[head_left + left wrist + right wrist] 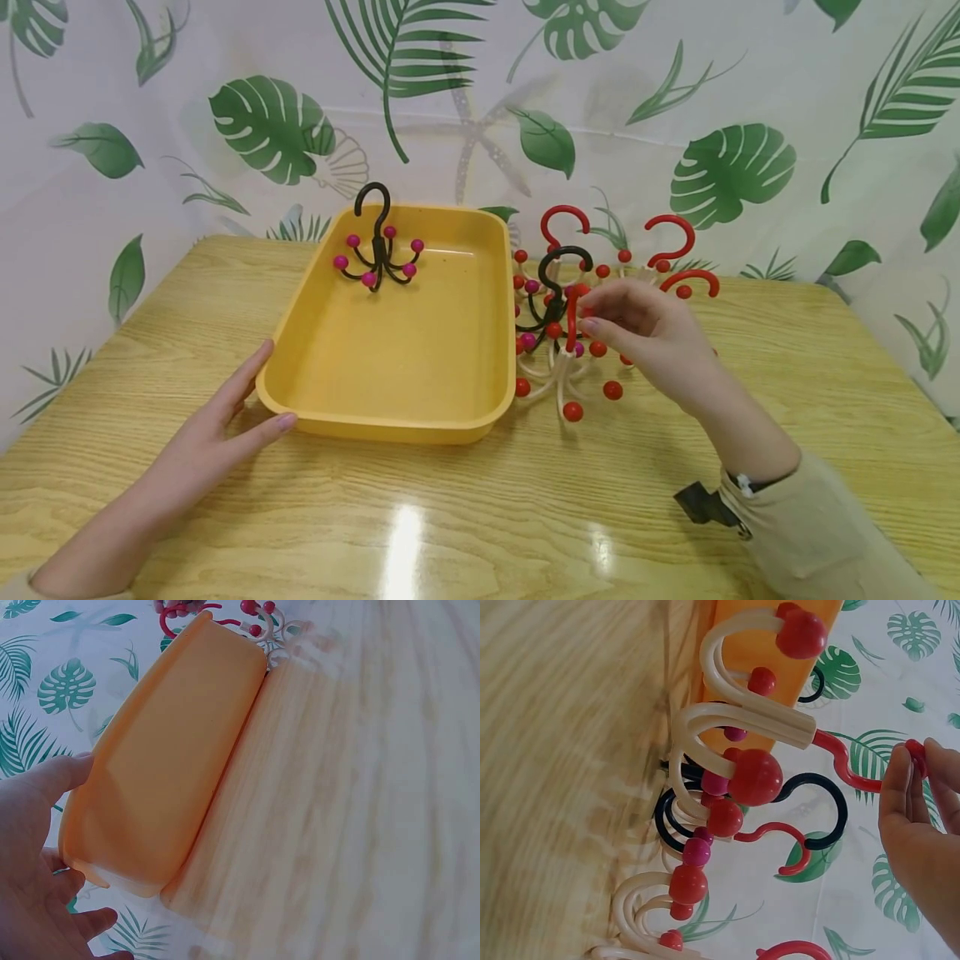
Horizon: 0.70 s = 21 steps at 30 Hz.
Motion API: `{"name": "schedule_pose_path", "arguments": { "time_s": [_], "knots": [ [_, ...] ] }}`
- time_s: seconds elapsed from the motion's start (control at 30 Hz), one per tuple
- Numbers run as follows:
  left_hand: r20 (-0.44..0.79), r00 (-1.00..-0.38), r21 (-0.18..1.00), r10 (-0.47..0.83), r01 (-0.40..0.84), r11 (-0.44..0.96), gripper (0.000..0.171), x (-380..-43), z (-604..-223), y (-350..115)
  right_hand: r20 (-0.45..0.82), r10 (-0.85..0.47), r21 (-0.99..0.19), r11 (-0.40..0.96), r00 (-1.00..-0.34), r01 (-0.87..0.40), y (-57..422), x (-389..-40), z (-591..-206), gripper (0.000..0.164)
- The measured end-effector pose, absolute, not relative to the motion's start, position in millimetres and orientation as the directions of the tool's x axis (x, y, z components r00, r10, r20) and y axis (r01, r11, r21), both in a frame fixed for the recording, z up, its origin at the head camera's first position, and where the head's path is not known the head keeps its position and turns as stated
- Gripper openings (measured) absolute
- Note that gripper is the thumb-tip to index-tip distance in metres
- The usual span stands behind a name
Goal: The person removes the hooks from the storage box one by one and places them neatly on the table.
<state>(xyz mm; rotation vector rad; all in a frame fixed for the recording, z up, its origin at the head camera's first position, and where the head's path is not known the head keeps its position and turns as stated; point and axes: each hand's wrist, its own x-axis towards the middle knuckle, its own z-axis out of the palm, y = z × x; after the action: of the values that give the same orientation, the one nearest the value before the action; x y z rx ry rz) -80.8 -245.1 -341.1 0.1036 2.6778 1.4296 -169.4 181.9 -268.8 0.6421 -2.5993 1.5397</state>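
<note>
A cream claw hanger (565, 363) with a red hook and red ball tips is at the tray's right side. My right hand (660, 337) pinches its red hook between thumb and fingertips; in the right wrist view its cream stem (791, 726) points toward the fingers. My left hand (213, 446) rests at the near left corner of a yellow tray (390, 423), thumb by the front wall and fingers along the left side. In the left wrist view, its thumb touches the tray's rim. Inside the tray a black claw hanger (378, 250) with magenta balls stands hook-up at the far left.
Just behind the held hanger stands another black hanger (553, 308), among several cream ones with red hooks (678, 237), crowded right of the tray. Everything is on a wood-grain table (480, 517). A leaf-patterned backdrop (480, 100) rises along the table's far edge.
</note>
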Motion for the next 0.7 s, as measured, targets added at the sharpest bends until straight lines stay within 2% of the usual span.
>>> {"name": "schedule_pose_path", "arguments": {
  "time_s": [0.27,0.7],
  "knots": [
    [-0.057,-0.992,0.836,0.113,0.014,0.548,0.084,-81.6,-340.3,-246.3,0.244,-0.352,-0.837,0.394,-0.904,-0.379,184.4,-172.0,-276.0,0.021],
    [-0.054,-0.993,0.834,0.109,0.015,0.552,0.084,-81.1,-340.5,-245.8,0.226,-0.356,-0.819,0.434,-0.907,-0.375,184.7,-171.0,-277.9,0.024]
  ]
}}
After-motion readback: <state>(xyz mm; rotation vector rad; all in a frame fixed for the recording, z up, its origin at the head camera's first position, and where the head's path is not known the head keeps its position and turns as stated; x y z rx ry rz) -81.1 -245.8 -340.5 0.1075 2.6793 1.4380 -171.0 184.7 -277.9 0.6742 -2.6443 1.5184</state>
